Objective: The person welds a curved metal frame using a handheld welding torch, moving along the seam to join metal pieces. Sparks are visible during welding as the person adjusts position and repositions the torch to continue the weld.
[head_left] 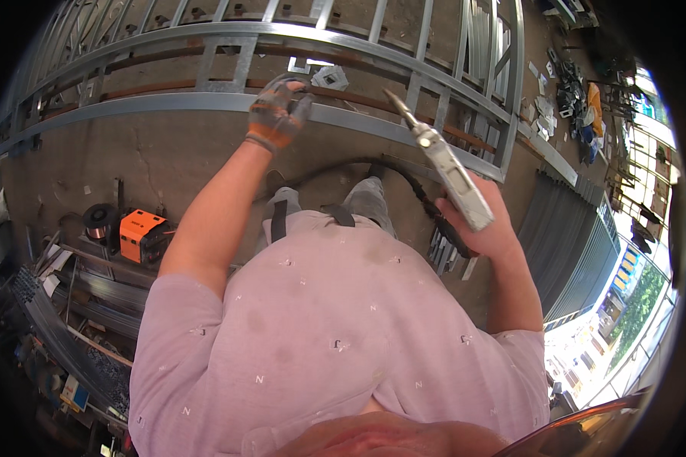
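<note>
Nearest: person's pale pink short-sleeved shirt (335, 335) fills lower middle, grey trousers (366, 199) below it. Right hand (489, 228) bare, fingers clenched round the grey metal welding torch (453, 174), torch tip pointing up toward the frame rail; black corrugated hose (411, 186) runs from the torch handle, curving across in front of the trousers. Left hand (278, 114) in an orange and grey work glove, reached forward, fingers curled over the lower rail of the large galvanised steel frame (358, 46) lying flat on the concrete floor (168, 152); grip looks closed on the rail, fingertips partly hidden behind it. Torch tip near the same rail, just right of the gloved hand, apart from it. Rusty brown bars (168, 85) run under the frame. Left side: orange box-shaped welding machine (141, 234) on the floor, round wire spool (99, 221) just beside it, stack of long grey steel profiles (76, 305) near it. Right: dark corrugated metal sheet (575, 244) past the frame edge. Far top right: heap of small metal offcuts and scraps (556, 99), well apart from both hands. No containers clear enough to tell contents
</note>
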Demonstrator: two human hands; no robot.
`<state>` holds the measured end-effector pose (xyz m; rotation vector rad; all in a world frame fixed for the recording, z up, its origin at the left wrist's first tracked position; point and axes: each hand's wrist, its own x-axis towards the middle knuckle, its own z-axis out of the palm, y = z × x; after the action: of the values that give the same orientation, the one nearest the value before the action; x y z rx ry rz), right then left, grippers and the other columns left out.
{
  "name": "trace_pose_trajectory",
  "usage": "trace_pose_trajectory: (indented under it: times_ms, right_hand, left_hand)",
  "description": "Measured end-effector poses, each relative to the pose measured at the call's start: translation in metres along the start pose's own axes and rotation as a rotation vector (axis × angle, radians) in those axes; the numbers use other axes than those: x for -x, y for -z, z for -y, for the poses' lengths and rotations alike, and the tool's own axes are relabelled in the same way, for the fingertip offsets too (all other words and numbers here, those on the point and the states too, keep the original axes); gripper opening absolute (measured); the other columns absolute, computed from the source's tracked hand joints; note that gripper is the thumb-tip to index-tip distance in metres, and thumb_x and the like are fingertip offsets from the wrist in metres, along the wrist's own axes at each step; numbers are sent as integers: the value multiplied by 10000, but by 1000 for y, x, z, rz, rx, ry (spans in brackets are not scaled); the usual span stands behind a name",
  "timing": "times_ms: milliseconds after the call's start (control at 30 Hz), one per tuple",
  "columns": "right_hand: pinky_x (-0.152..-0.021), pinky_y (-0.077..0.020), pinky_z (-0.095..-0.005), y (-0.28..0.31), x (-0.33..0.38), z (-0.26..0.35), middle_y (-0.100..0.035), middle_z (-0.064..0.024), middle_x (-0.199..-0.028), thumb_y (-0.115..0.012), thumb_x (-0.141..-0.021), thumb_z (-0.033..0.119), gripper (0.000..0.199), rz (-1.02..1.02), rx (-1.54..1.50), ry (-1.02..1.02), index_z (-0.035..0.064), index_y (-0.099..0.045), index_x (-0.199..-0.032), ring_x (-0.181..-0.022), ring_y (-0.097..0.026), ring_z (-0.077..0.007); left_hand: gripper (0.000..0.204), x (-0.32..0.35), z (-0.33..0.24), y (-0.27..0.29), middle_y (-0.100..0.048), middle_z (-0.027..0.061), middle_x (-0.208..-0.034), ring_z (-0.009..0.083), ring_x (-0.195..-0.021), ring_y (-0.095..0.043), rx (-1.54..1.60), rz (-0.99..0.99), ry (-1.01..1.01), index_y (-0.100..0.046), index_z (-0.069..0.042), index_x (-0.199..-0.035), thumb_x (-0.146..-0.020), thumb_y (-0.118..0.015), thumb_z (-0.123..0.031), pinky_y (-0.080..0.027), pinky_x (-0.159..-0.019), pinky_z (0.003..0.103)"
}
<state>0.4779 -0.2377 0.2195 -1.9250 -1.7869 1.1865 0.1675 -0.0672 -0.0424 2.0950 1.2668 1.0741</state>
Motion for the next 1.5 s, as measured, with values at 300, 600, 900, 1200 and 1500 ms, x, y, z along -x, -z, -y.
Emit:
trace_pose_trajectory:
  times_ms: [300, 600, 900, 1200, 1500]
  right_hand:
    - [-829, -583, -542, -105, -154, 110, -756, -187, -991, -773, -832, 171, 437, -7, 496, 165, 86, -633, -1236, -979, -721, -420]
    - [-845, -584, -536, -182, -261, 136, -765, -190, -1024, -758, -817, 153, 462, 24, 614, 131, 82, -636, -1257, -1004, -727, -414]
    - [-877, -600, -516, -191, -285, 137, -765, -192, -1030, -750, -813, 138, 365, 63, 688, 51, 42, -620, -1140, -1028, -742, -404]
    - [-869, -605, -515, -196, -287, 136, -763, -202, -1019, -770, -804, 143, 368, 44, 701, 55, 35, -618, -1122, -1016, -746, -411]
    - [-862, -606, -508, -200, -283, 139, -761, -217, -1011, -781, -802, 136, 345, 18, 675, 37, 21, -628, -1089, -999, -747, -415]
  left_hand:
    - [241, -41, 229, 211, -741, 153, -1218, 378, -1103, -707, -588, -64, 239, -727, -156, -1191, -1003, -691, -303, -577, -962, 489]
    - [464, -63, 236, 214, -639, 103, -1503, 321, -1441, -538, -834, 234, 443, -635, -204, -1457, -1074, -557, -454, -446, -1217, 475]
    - [493, -61, 226, 219, -646, 108, -1499, 327, -1437, -541, -833, 244, 411, -659, -187, -1433, -1057, -556, -487, -379, -1256, 452]
    - [508, -64, 220, 220, -655, 120, -1486, 339, -1427, -550, -792, 240, 419, -669, -165, -1426, -1050, -567, -491, -407, -1232, 456]
    - [511, -61, 229, 218, -652, 143, -1487, 353, -1411, -568, -810, 231, 425, -676, -190, -1431, -1052, -571, -516, -445, -1210, 462]
